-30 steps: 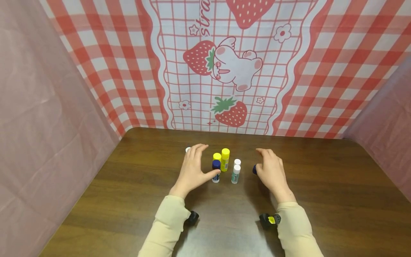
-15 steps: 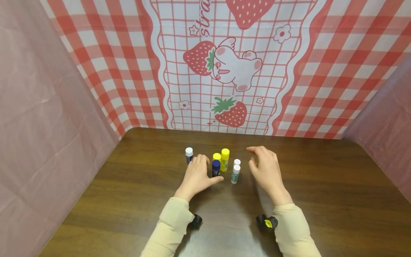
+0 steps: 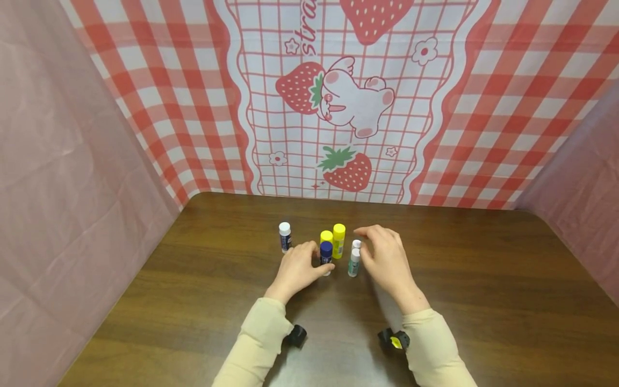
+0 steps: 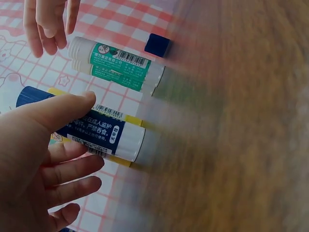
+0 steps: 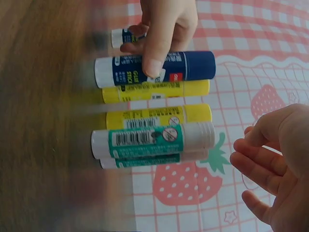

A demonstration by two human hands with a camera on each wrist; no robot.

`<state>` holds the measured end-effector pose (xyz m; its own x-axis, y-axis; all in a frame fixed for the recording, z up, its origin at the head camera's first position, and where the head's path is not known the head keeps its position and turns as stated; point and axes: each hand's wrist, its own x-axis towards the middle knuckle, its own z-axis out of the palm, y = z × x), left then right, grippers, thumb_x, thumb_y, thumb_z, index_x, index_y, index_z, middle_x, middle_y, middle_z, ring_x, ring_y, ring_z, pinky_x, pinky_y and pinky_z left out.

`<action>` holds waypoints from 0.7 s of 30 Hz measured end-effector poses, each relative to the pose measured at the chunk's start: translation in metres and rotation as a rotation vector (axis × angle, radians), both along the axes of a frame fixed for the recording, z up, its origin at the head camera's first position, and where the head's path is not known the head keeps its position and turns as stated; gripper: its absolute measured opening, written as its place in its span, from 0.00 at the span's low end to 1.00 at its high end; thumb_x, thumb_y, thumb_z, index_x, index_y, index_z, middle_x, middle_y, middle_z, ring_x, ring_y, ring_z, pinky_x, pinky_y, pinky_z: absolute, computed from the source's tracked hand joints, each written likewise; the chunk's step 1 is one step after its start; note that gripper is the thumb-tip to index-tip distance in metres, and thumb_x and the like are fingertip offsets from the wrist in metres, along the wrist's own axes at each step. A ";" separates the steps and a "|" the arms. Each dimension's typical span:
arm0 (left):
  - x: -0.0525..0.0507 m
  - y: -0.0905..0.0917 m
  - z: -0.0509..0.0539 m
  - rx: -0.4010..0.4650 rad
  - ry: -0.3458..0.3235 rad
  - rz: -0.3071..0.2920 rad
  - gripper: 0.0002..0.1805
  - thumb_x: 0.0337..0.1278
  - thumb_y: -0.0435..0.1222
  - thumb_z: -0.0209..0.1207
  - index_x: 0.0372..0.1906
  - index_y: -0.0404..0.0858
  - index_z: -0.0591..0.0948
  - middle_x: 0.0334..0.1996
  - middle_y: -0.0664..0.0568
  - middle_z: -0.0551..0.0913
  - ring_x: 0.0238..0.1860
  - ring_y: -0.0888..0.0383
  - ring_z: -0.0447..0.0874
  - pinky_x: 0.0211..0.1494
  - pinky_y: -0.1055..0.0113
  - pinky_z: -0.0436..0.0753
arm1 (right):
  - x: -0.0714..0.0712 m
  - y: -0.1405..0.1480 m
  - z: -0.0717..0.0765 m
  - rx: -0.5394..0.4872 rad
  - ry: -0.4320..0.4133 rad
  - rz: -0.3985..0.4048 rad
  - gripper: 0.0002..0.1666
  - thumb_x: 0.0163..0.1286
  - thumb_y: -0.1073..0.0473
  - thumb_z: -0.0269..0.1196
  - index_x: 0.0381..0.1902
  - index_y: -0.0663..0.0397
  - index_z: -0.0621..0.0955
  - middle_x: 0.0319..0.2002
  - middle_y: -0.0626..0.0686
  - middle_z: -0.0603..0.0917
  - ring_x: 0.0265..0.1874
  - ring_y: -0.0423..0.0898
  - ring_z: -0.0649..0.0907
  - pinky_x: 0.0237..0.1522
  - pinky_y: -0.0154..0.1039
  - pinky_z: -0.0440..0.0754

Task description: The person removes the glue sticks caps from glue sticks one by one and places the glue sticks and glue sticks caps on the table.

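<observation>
Busy middle, roomy sides

A checked cloth (image 3: 348,102) is rising at the far edge of the bench (image 3: 174,301), which is stretching wide on both sides. The left hand (image 3: 299,267) is curving around a blue-capped glue stick (image 3: 326,250); whether it's gripping, I can't tell. The right hand (image 3: 388,262) is hovering, loosely spread, just beside two white-capped green sticks (image 3: 354,263).
</observation>
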<state>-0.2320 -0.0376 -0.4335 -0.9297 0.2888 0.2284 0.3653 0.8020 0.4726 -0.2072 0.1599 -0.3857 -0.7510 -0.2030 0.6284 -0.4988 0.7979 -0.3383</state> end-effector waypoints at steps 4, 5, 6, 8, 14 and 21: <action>0.000 0.000 0.000 -0.005 0.015 -0.015 0.20 0.44 0.55 0.62 0.30 0.45 0.73 0.26 0.57 0.76 0.28 0.61 0.71 0.37 0.65 0.68 | 0.001 -0.004 -0.001 0.012 0.001 0.015 0.13 0.54 0.68 0.60 0.40 0.57 0.80 0.36 0.52 0.82 0.39 0.48 0.80 0.52 0.50 0.66; 0.000 0.000 0.000 -0.009 0.021 -0.018 0.19 0.44 0.55 0.63 0.30 0.45 0.73 0.25 0.58 0.76 0.27 0.62 0.71 0.36 0.65 0.67 | 0.001 -0.005 -0.001 0.015 0.001 0.018 0.13 0.54 0.69 0.60 0.39 0.57 0.80 0.36 0.52 0.82 0.38 0.48 0.80 0.52 0.50 0.66; 0.000 0.000 0.000 -0.015 0.026 -0.020 0.19 0.44 0.54 0.63 0.29 0.45 0.73 0.25 0.58 0.76 0.27 0.62 0.71 0.36 0.66 0.67 | 0.001 -0.006 -0.002 0.017 -0.001 0.020 0.13 0.54 0.68 0.60 0.39 0.57 0.80 0.36 0.52 0.82 0.38 0.48 0.80 0.52 0.49 0.66; 0.001 0.000 0.000 -0.027 0.036 -0.024 0.19 0.44 0.54 0.63 0.29 0.45 0.73 0.24 0.58 0.76 0.26 0.62 0.70 0.35 0.66 0.67 | 0.002 -0.007 -0.002 0.019 -0.004 0.028 0.12 0.55 0.68 0.60 0.39 0.57 0.80 0.36 0.52 0.82 0.38 0.47 0.80 0.53 0.49 0.66; 0.002 -0.002 0.005 -0.036 0.050 -0.050 0.17 0.44 0.52 0.63 0.31 0.45 0.75 0.25 0.57 0.82 0.24 0.62 0.76 0.31 0.67 0.72 | 0.004 -0.010 -0.002 0.024 -0.003 0.041 0.10 0.55 0.65 0.62 0.38 0.56 0.80 0.35 0.52 0.82 0.37 0.46 0.79 0.53 0.49 0.66; 0.004 -0.005 0.011 -0.052 0.063 -0.089 0.14 0.45 0.50 0.62 0.33 0.47 0.77 0.27 0.58 0.84 0.25 0.63 0.79 0.30 0.67 0.74 | 0.005 -0.013 -0.001 0.019 0.002 0.050 0.11 0.55 0.61 0.66 0.37 0.55 0.80 0.34 0.50 0.82 0.36 0.46 0.79 0.53 0.50 0.66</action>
<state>-0.2282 -0.0422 -0.4220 -0.8842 0.3829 0.2676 0.4638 0.7880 0.4050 -0.2018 0.1469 -0.3863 -0.7385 -0.2518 0.6255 -0.5387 0.7782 -0.3228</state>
